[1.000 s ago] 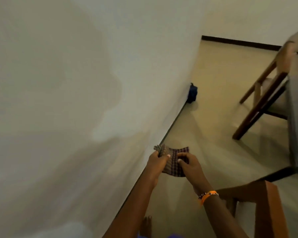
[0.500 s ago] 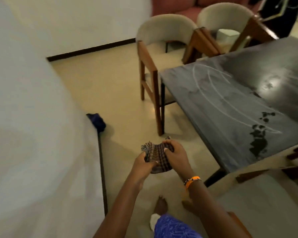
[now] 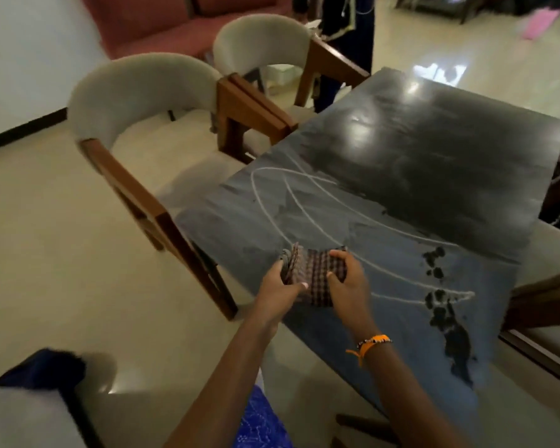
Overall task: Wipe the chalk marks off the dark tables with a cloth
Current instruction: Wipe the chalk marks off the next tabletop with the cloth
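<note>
Both hands, left (image 3: 280,287) and right (image 3: 349,286), forward, fingers curled, pinching.

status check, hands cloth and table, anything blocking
Left hand and right hand both grip the checked cloth, near table edge. Chalk curves unwiped on dark table. Wet blotches right; path clear.

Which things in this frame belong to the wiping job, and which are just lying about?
Job: checked cloth, held by left hand and right hand; dark table; chalk marks.

Lying about: two pale chairs, red sofa, blue bundle, pink mat.
</note>
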The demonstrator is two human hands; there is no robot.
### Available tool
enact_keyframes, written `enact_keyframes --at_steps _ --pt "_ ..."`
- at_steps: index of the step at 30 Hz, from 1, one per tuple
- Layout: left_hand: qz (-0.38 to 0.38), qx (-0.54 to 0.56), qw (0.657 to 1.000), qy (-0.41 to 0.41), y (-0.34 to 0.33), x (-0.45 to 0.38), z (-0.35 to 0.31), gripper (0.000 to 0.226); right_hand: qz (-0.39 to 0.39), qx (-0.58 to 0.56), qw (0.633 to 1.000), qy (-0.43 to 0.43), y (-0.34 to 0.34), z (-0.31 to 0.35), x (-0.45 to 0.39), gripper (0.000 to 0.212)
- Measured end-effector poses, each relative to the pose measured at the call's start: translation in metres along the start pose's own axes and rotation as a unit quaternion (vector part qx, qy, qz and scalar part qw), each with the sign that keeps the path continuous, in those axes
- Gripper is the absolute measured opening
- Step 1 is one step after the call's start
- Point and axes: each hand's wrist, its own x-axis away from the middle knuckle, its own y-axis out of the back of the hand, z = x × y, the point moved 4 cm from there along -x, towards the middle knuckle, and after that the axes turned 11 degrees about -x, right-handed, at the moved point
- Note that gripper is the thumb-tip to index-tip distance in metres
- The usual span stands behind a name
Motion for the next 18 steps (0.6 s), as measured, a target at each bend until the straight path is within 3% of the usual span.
enact_keyframes --at_steps 8,10,14,18 --pt "0.169 -0.07 0.975 -0.129 0.014 -0.17 -0.118 0.072 -0.218 -0.014 0.976 -0.007 0.001 0.037 -0.157 0.044" --pt "0.212 -0.076 0.963 -0.149 0.01 -0.203 -0.143 0.072 -0.264 0.034 0.964 -0.02 0.008 0.039 -0.192 0.049" --pt "0.231 -0.071 0.959 -0.148 0.005 -0.246 -0.159 0.069 -0.257 0.205 0.928 -0.174 0.016 0.015 -0.238 0.067" --pt "0.185 -0.127 0.966 -0.126 0.016 -0.267 -0.136 0.064 -0.168 0.291 0.93 -0.148 -0.003 -0.003 -0.27 0.069"
